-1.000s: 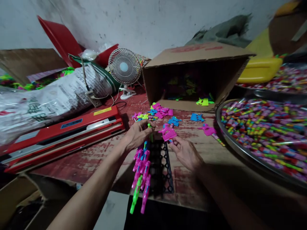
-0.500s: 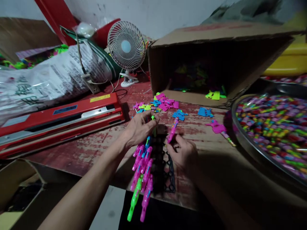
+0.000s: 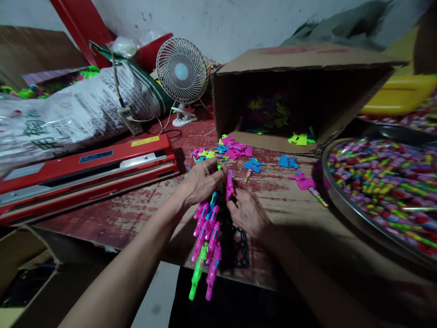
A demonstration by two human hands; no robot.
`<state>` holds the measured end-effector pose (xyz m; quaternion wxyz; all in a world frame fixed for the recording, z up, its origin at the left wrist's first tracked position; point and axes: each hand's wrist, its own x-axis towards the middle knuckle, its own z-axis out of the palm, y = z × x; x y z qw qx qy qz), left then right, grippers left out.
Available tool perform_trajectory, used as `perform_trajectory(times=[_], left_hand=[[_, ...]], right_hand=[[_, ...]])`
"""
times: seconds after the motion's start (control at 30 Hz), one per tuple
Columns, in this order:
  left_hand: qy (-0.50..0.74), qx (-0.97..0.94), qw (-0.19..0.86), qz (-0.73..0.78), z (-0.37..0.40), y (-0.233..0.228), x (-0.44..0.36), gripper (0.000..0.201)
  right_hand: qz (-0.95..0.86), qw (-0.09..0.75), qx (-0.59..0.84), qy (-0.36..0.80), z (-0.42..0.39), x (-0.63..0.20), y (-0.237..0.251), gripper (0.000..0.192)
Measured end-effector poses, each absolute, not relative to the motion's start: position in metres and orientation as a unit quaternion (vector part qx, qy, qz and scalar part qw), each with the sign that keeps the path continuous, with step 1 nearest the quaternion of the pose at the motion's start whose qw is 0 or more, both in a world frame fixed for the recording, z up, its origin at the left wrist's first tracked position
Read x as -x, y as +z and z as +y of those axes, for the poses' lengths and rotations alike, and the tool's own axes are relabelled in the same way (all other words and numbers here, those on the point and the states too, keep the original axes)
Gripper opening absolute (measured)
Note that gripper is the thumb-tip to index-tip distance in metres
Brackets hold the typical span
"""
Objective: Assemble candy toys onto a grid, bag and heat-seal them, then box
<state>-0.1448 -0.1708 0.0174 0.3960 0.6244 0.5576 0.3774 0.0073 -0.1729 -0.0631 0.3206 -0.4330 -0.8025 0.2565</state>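
At the middle of the table, my left hand [image 3: 204, 181] has its fingers closed around a small green plastic piece [image 3: 220, 169], at the far end of a black rack with round holes [image 3: 241, 255]. My right hand [image 3: 251, 212] pinches a pink plastic toy piece [image 3: 230, 184] upright, close beside the left fingertips. Toward me, rows of long pink pieces [image 3: 213, 269], a green one [image 3: 198, 273] and a blue one [image 3: 212, 202] stand along the rack's left side. My hands and their shadow hide part of the rack.
Flat coloured plastic parts [image 3: 235, 148] lie beyond my hands, before a cardboard box [image 3: 307, 61] on its side. A metal basin [image 3: 327, 182] of striped sticks stands right. To the left are a red bag sealer [image 3: 88, 168], a fan [image 3: 182, 70] and a white sack [image 3: 68, 105].
My right hand has moved left with the pink piece, bringing it next to my left hand. A striped stick by the blue part now shows. The left hand stays nearly in place.
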Motion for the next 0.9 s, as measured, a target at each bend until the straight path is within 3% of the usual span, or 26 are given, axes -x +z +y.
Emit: perform_trajectory(times=[0.13,0.23,0.37,0.5,0.6,0.73,0.9], left_hand=[[0.325,-0.644,0.328,0.609,-0.174,0.029,0.144,0.034],[0.266,-0.641,0.337,0.637,-0.175,0.036,0.142,0.028],[0.296,-0.614,0.384,0.622,-0.174,0.036,0.139,0.021],[0.314,-0.613,0.383,0.616,-0.174,0.036,0.136,0.021],[0.308,-0.607,0.393,0.618,-0.175,0.039,0.135,0.023],[0.324,-0.592,0.422,0.605,-0.173,0.038,0.135,0.024],[0.352,-0.602,0.394,0.599,-0.171,0.03,0.136,0.021]], right_hand=[[-0.828,0.307,0.419,0.211,-0.188,-0.003,-0.067,0.019],[-0.825,0.287,0.435,0.217,-0.194,-0.005,-0.069,0.021],[-0.802,0.294,0.46,0.245,-0.176,-0.024,-0.062,0.019],[-0.754,0.226,0.611,0.09,-0.138,-0.035,-0.054,0.025],[-0.743,0.182,0.644,0.026,-0.118,-0.03,-0.054,0.035],[-0.763,0.145,0.63,-0.024,-0.11,-0.035,-0.056,0.023],[-0.757,0.213,0.613,0.071,-0.131,-0.071,-0.055,0.022]])
